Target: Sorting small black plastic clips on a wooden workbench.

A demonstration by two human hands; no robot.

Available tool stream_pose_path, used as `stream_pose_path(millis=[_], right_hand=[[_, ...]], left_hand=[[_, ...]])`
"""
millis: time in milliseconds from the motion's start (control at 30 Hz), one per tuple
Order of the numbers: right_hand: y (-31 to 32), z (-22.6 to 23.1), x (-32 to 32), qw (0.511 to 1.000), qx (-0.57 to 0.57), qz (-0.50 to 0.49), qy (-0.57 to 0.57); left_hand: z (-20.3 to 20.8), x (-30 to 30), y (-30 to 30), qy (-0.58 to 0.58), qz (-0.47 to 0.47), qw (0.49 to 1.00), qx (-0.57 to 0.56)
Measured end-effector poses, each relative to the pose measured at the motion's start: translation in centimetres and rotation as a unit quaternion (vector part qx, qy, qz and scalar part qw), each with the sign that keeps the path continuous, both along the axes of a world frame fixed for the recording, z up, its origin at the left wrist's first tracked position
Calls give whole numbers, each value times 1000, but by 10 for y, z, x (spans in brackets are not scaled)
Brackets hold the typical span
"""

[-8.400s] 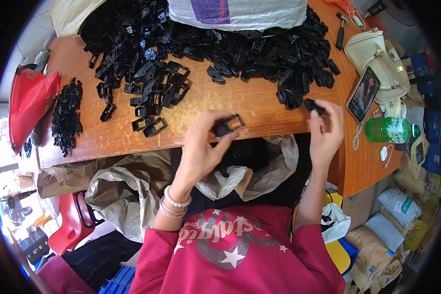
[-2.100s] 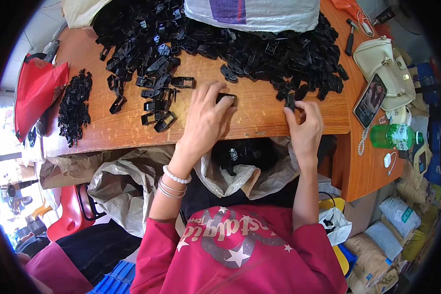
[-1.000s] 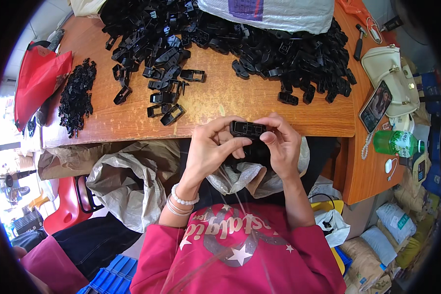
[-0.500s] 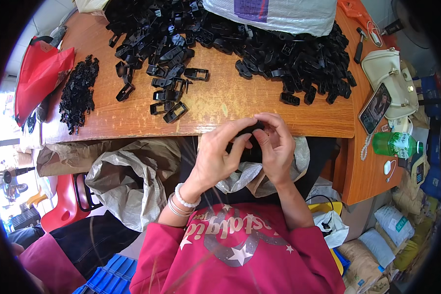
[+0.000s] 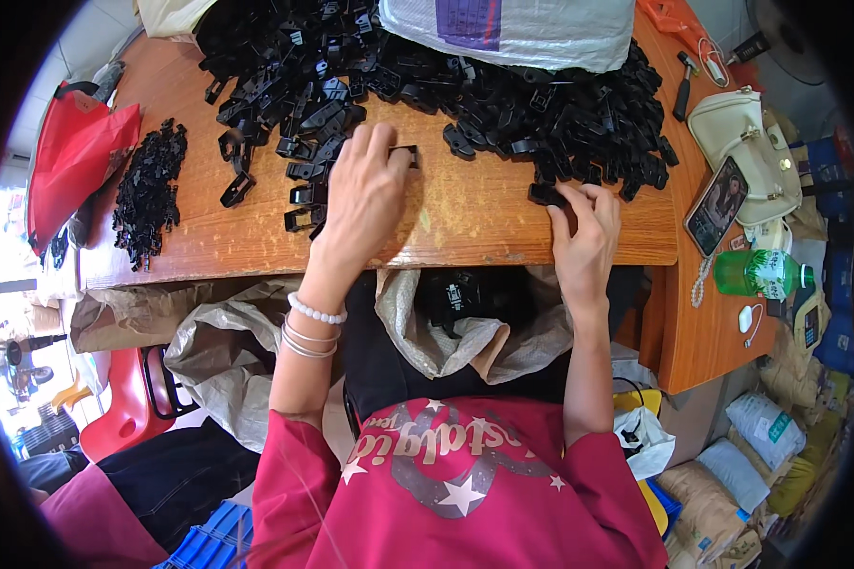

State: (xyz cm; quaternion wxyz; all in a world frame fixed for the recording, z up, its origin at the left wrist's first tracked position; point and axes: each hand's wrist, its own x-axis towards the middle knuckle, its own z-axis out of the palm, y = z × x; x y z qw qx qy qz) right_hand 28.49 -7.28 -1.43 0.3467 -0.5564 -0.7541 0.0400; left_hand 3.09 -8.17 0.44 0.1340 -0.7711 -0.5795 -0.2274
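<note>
A big heap of black plastic buckles (image 5: pixel 503 104) covers the far half of the wooden table (image 5: pixel 484 223). My left hand (image 5: pixel 365 194) lies stretched over the table, its fingertips closed on a rectangular black buckle (image 5: pixel 405 154) at the heap's near edge. My right hand (image 5: pixel 586 232) reaches to the right side of the heap and pinches a small black clip (image 5: pixel 544 194). A grey sack (image 5: pixel 427 327) with a few black parts (image 5: pixel 460 294) hangs open in my lap below the table edge.
A smaller pile of thin black parts (image 5: pixel 147 190) and a red bag (image 5: pixel 71 161) lie at the left. A white woven sack (image 5: pixel 512 28) sits at the back. A cream handbag (image 5: pixel 745 133), phone (image 5: pixel 716 194) and green bottle (image 5: pixel 754 273) stand on the right.
Both hands were together over my lap, working on one black piece. They have since parted and reached forward onto the table, the left to the heap's middle, the right to its right side.
</note>
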Motion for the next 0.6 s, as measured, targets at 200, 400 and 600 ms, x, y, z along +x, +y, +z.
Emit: stream_pose_path(millis=[200, 400, 600], right_hand=[[-18, 7, -9, 961, -135, 87, 224], [-29, 18, -25, 933, -114, 182, 289], [-25, 17, -27, 947, -33, 247, 205]], left_hand=[[8, 35, -32, -449, -44, 866, -216], [5, 47, -45, -448, -102, 859, -225], [21, 50, -54, -576, -6, 711, -403]])
